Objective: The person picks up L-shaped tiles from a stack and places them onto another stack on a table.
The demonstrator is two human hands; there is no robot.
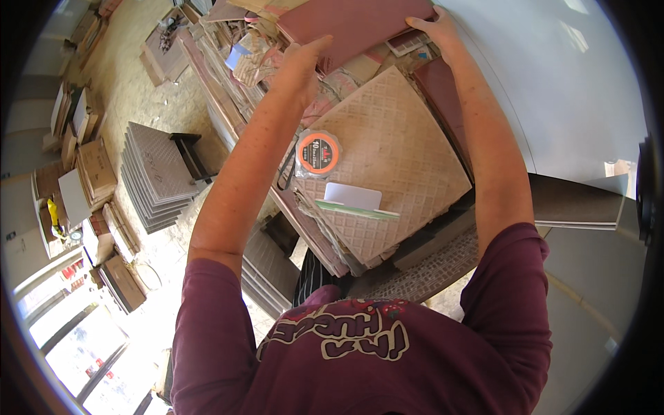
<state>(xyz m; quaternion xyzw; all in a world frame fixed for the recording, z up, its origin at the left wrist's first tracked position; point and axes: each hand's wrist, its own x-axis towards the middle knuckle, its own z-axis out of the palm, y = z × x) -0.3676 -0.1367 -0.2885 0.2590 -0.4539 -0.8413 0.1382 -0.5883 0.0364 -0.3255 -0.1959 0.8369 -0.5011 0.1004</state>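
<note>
A flat reddish-brown tile (360,31) lies at the far end of a cluttered stack, both of my arms stretched toward it. My left hand (303,68) grips its near left edge, thumb on top and the other fingers mostly hidden. At the right corner, my right hand (437,31) holds the tile with its thumb over the face. Closer to me sits a beige tile (408,131), its waffle-patterned back facing up. On it rest an orange and black tape measure (319,153), a white card (353,196) and a green-edged strip (360,209).
Crumpled torn packaging (259,66) lies left of the held tile. Another reddish-brown tile (443,90) shows under my right forearm. A large glossy white panel (553,76) stands to the right. Grey tiles (155,173) fan out in a rack at left, with cardboard boxes (97,169) beyond.
</note>
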